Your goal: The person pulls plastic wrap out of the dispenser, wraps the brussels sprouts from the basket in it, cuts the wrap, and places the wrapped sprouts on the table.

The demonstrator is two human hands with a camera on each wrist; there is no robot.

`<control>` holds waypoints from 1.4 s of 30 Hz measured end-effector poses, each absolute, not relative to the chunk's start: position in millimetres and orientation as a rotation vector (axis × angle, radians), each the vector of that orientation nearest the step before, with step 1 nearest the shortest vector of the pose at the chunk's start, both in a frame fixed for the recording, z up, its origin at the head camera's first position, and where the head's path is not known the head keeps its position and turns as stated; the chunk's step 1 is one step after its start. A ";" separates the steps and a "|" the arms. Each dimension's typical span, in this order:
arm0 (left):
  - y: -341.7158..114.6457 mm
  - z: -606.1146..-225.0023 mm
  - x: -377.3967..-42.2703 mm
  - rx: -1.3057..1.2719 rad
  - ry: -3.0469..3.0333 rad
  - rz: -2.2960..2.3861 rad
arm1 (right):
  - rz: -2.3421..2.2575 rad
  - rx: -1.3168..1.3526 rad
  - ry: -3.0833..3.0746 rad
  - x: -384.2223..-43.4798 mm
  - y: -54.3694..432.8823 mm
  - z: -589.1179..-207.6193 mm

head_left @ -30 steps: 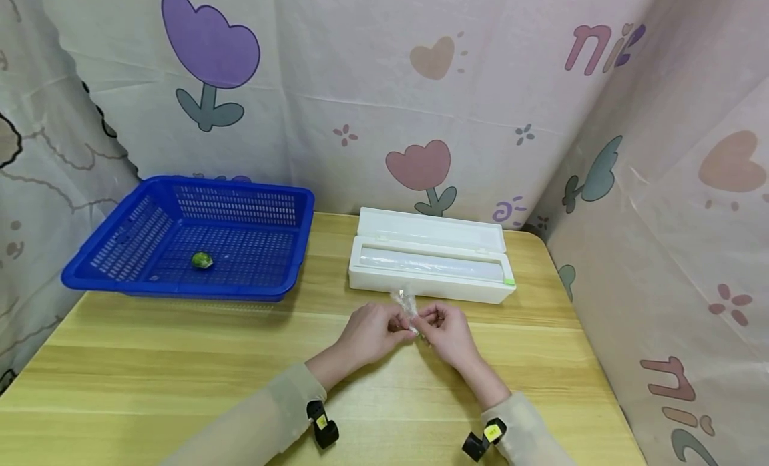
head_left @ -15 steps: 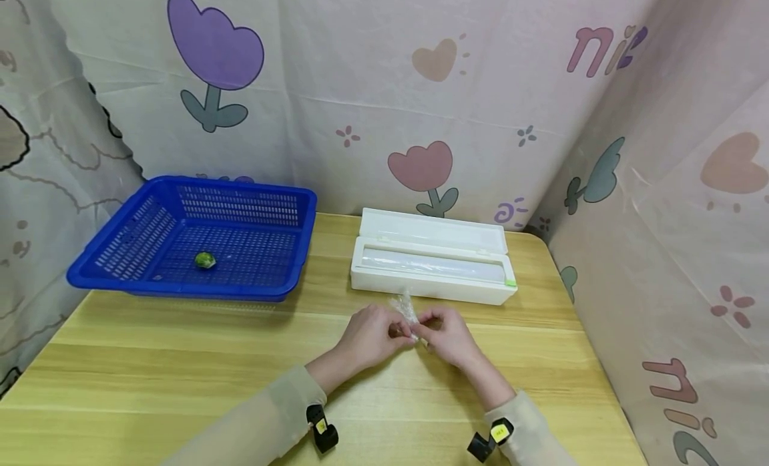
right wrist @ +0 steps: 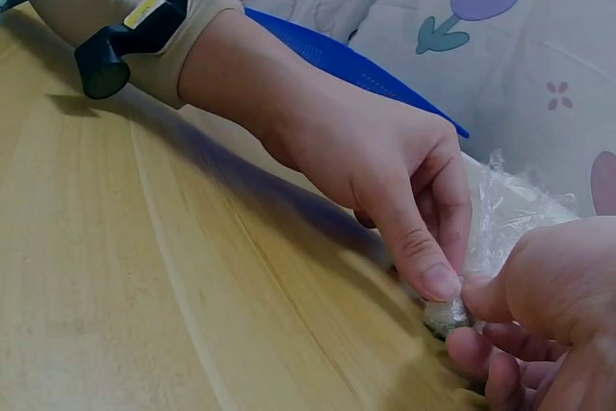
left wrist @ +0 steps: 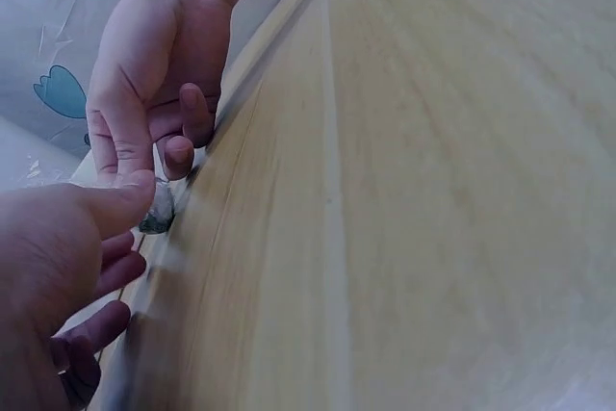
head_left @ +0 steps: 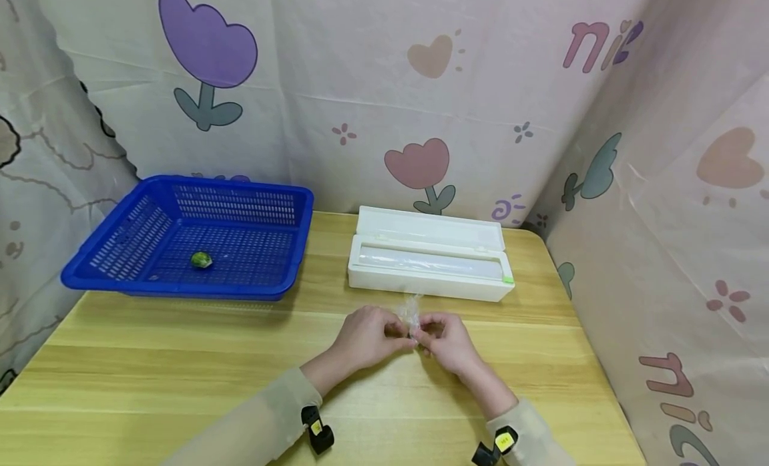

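Observation:
Both hands meet over the wooden table (head_left: pixel 252 392), in front of a white cling film box. Between thumbs and fingertips, the left hand (head_left: pixel 368 336) and the right hand (head_left: pixel 450 346) pinch a small wad of clear cling film (head_left: pixel 411 308). Its loose, crumpled end sticks up beyond the fingers. In the right wrist view a small, dark green film-wrapped lump (right wrist: pixel 447 317) shows under the thumb tips. The left wrist view shows the same wrapped lump (left wrist: pixel 159 213) beside the fingertips; its exact kind is mostly hidden by the hands.
The cling film box (head_left: pixel 420 283) stands with its lid (head_left: pixel 429 227) raised and a film roll (head_left: pixel 429 262) inside. At the left, a blue plastic basket (head_left: pixel 174 290) holds one small green wrapped item (head_left: pixel 201 260). A printed curtain (head_left: pixel 336 65) surrounds the table.
The film's loose end has shifted slightly and now stands more upright between the hands. Both hands keep pinching the wad, with small finger movements. Box and basket stay in place.

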State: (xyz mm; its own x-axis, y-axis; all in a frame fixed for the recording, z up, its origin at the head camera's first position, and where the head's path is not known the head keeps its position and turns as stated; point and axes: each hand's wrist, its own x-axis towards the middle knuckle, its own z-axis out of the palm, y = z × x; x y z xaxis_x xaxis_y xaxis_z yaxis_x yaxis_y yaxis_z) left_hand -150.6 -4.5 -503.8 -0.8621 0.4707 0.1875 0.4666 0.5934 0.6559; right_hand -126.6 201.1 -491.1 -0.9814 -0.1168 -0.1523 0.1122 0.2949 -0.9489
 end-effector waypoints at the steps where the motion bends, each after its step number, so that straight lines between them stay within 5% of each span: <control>1: -4.4 -504.2 -150.9 0.821 2.797 1.131 | -1.755 -0.006 2.366 -125.9 201.1 -491.0; 16: 1.5 -505.8 -151.3 0.818 2.777 1.121 | -1.683 -0.072 2.298 -122.4 213.0 -482.9; 30: 4.3 -503.1 -146.1 0.861 2.768 1.168 | -1.720 0.126 2.290 -121.1 205.9 -480.7; 42: 0.8 -503.9 -143.4 0.866 2.769 1.158 | -1.581 -0.104 2.197 -119.5 216.4 -472.7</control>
